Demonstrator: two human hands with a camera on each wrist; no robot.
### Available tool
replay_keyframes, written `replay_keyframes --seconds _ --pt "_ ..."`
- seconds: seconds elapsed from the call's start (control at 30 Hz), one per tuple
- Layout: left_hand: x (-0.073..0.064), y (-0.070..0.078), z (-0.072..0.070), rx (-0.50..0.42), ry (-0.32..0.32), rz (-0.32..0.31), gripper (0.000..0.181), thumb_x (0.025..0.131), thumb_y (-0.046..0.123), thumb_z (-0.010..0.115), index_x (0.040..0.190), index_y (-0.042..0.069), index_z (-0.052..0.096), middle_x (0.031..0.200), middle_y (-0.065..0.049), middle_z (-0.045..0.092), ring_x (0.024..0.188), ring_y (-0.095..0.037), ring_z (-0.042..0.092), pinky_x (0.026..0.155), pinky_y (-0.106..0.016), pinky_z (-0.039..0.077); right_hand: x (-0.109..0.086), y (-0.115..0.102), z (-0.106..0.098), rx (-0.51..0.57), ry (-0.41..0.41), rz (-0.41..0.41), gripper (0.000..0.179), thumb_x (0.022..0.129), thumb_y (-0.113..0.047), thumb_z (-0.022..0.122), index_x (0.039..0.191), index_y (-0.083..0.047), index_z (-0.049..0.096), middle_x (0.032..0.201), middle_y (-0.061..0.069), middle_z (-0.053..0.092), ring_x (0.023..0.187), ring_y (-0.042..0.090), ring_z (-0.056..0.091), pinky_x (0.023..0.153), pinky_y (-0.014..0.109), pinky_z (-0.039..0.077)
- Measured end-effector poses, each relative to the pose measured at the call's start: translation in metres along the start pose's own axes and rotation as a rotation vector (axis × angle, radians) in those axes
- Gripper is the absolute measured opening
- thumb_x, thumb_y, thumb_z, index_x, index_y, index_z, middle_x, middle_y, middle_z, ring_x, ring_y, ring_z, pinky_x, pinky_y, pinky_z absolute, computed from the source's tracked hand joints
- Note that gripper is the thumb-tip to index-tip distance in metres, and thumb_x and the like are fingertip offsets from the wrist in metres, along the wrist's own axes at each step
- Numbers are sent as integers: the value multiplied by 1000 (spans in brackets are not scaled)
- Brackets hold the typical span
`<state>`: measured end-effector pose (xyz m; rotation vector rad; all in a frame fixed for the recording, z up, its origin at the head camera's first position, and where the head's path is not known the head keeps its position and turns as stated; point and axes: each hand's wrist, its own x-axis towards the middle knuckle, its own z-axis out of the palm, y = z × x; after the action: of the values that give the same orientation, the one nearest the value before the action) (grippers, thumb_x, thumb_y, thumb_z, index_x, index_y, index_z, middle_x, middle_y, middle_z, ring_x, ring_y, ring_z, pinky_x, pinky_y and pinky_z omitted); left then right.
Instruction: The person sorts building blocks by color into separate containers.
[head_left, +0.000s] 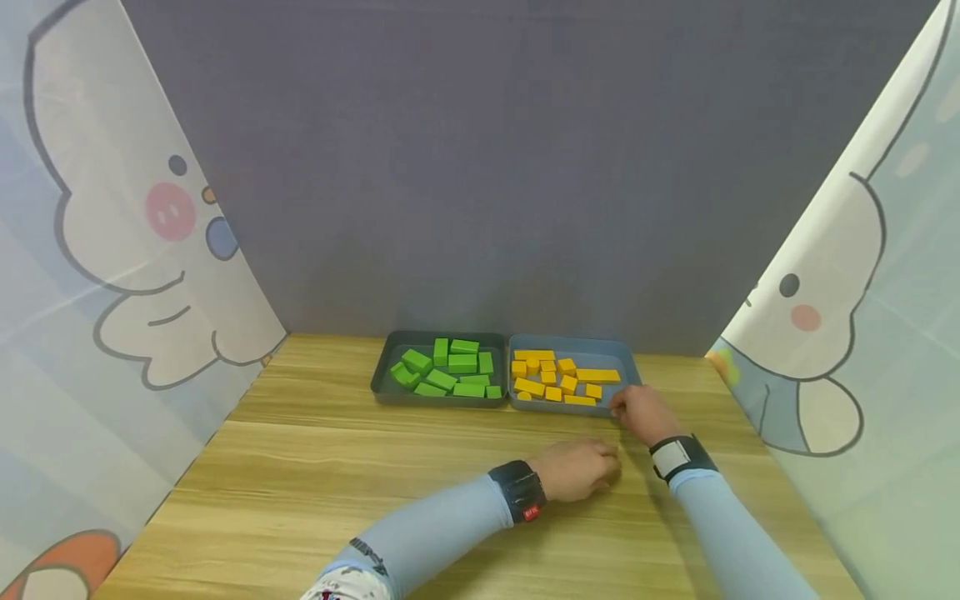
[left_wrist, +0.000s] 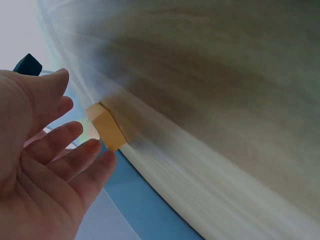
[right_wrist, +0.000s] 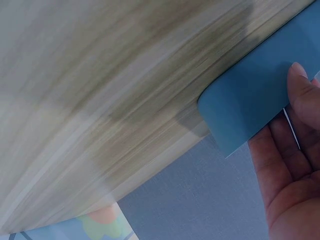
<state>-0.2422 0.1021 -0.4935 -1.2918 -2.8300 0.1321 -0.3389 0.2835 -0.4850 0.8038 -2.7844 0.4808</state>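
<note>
My right hand (head_left: 643,412) grips the near right corner of the blue tray (head_left: 626,354). The right wrist view shows its thumb (right_wrist: 304,95) across the outside of the wall, while the fingertips disappear behind the rim. Yellow blocks (head_left: 597,376) of several shapes lie in that tray. Closer to the person, my left hand (head_left: 573,471) is low over the table with loosely bent fingers and nothing in its grasp. A yellow block (left_wrist: 109,129) stands on the table just past its fingertips in the left wrist view; the hand hides it in the head view.
A dark grey tray (head_left: 381,379) with green blocks (head_left: 462,363) sits directly left of the blue one on the wooden table (head_left: 322,475). Behind both trays rises a grey panel (head_left: 465,167). Printed cloth sheets (head_left: 112,350) stand along the left and right sides.
</note>
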Motion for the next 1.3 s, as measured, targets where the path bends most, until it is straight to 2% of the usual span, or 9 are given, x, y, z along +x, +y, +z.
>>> replay_keyframes --seconds 0.1,0.23,0.43,0.57,0.67,0.77,1.0,1.13,1.3 --pt "0 1 2 -1 6 -4 28 103 33 65 131 25 67 144 9 63 136 -5 58 118 -17 42 1 -1 -1 3 -18 4 10 83 3 78 87 -4 82 88 10 80 84 31 76 78 48 64" --pt "0 1 4 30 50 6 20 102 30 67 121 26 70 128 13 70 119 -1 64 108 -14 48 1 -1 -2 10 -32 5 11 84 4 76 88 -4 82 88 10 80 84 30 76 78 48 64" --pt "0 0 7 72 98 17 14 100 25 70 113 26 73 114 15 72 108 1 66 109 -16 47 0 -2 0 13 -21 8 12 84 4 76 88 -5 82 88 10 80 84 30 76 78 48 64" --pt "-2 0 8 100 102 5 18 97 18 72 114 25 74 115 13 73 106 -2 66 102 -15 50 0 -1 0 9 -17 14 11 83 4 77 88 -4 83 88 10 80 84 30 76 78 48 64" --pt "-3 -1 8 102 95 -14 21 97 15 72 116 24 74 118 12 74 109 -3 67 104 -17 50 0 -1 1 8 -13 12 12 83 5 77 89 -3 82 88 10 80 84 30 76 78 49 64" --pt "-5 -5 8 101 92 -31 21 96 14 72 114 24 75 113 12 74 105 -3 67 101 -17 51 1 0 1 13 -3 8 12 83 6 77 88 -3 83 87 10 80 84 30 76 78 49 64" --pt "-8 -14 6 58 70 -50 20 92 13 78 109 24 75 102 11 71 91 -1 65 83 -12 54 3 3 1 17 -11 1 12 83 5 76 88 -4 83 88 10 80 84 30 76 78 49 64" --pt "-10 -22 3 0 58 -33 21 92 8 76 109 21 75 102 10 71 92 -1 65 82 -11 52 3 3 0 12 -20 3 12 84 5 77 89 -4 83 88 10 80 84 30 76 79 49 64" --pt "-15 -38 -14 -30 74 -42 30 91 4 76 118 18 75 112 6 74 101 -5 69 89 -13 55 3 0 -2 11 -20 12 11 84 4 77 89 -4 83 89 11 81 84 30 76 78 49 64"
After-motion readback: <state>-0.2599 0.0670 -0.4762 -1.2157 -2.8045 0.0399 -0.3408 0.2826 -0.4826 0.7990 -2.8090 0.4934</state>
